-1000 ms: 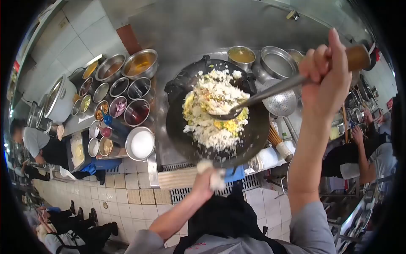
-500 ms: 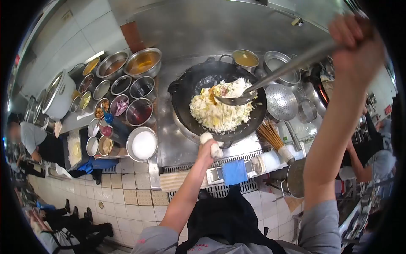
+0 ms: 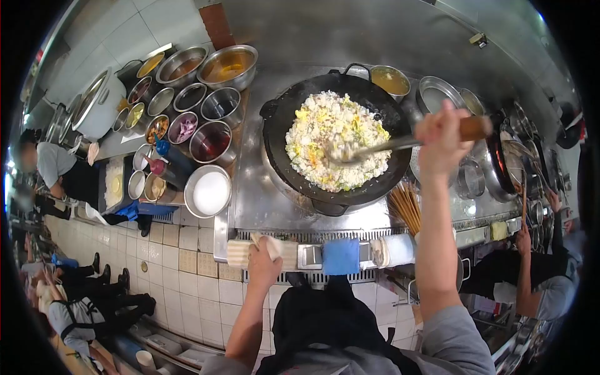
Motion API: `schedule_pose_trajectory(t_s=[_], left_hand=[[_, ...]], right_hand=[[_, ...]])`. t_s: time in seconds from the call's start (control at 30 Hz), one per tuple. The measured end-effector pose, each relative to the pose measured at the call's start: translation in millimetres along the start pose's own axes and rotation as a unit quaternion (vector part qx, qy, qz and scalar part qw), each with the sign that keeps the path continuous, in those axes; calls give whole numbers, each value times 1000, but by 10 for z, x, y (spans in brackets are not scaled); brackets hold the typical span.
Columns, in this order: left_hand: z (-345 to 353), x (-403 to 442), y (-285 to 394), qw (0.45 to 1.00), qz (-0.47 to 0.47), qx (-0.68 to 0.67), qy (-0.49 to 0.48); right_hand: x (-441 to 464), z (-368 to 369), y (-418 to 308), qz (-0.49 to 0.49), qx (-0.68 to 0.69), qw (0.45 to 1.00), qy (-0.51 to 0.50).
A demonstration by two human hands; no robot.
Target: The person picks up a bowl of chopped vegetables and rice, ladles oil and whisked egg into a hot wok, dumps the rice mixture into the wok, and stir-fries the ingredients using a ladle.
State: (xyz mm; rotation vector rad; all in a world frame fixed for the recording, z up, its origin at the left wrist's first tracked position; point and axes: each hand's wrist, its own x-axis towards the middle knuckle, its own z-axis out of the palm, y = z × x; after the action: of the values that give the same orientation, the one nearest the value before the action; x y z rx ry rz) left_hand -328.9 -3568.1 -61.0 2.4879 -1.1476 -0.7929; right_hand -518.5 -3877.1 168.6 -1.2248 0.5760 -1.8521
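A black wok point(image 3: 274, 147) on the steel stove holds fried rice point(image 3: 328, 128) with yellow egg and green bits. My right hand point(image 3: 444, 134) is closed round the handle of a long metal ladle point(image 3: 394, 144), near its wooden end. The ladle's head is blurred and sits low in the rice. By the stove's front rail, my left hand point(image 3: 264, 259) is closed on a folded cream cloth point(image 3: 270, 246), away from the wok. A striped cream board or towel point(image 3: 237, 251) lies along the rail beneath that hand.
Metal bowls of sauces and ingredients stand left, among them a bowl of white powder point(image 3: 211, 194). A blue cloth point(image 3: 340, 256) hangs on the rail. A bamboo brush point(image 3: 405, 206) lies right of the wok. A co-worker's hand point(image 3: 524, 240) is at far right.
My right hand has come down and the ladle has dropped into the rice. My left hand has left the wok's near handle with the cloth and moved back to the rail. The rice is more spread.
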Motion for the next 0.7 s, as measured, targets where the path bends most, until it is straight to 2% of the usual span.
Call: schedule_pose_trajectory(t_s=[0.07,0.1,0.17,0.2,0.23,0.33,0.37,0.43,0.47,0.57,0.6,0.7], left_hand=[[9,-69,42,1000,10,21,10],[11,-112,83,999,17,32,11],[-71,-226,188,994,27,92,57],[-105,-295,241,989,25,120,78],[-128,-381,314,989,53,97,95],[38,-536,591,974,166,25,152],[184,-570,685,971,206,4,123],[514,-642,844,958,277,-38,64],[670,-664,902,949,308,-58,35],[947,-742,1077,941,337,-34,-7],[998,-746,1106,940,341,-1,-24],[1173,-666,1107,938,341,47,-36]], right_hand=[[85,25,306,29,38,999,6],[267,95,273,85,84,993,-23],[466,170,-36,104,52,993,5],[491,160,-295,104,78,991,-29],[408,80,-497,109,104,987,-61],[-206,-25,66,58,116,991,-42],[-292,23,222,63,132,989,-17],[-51,103,428,73,145,986,-30],[110,116,350,118,161,978,-67],[264,-50,-234,110,121,979,-124],[134,-85,-388,85,71,988,-106],[-232,-27,204,31,9,999,-34]])
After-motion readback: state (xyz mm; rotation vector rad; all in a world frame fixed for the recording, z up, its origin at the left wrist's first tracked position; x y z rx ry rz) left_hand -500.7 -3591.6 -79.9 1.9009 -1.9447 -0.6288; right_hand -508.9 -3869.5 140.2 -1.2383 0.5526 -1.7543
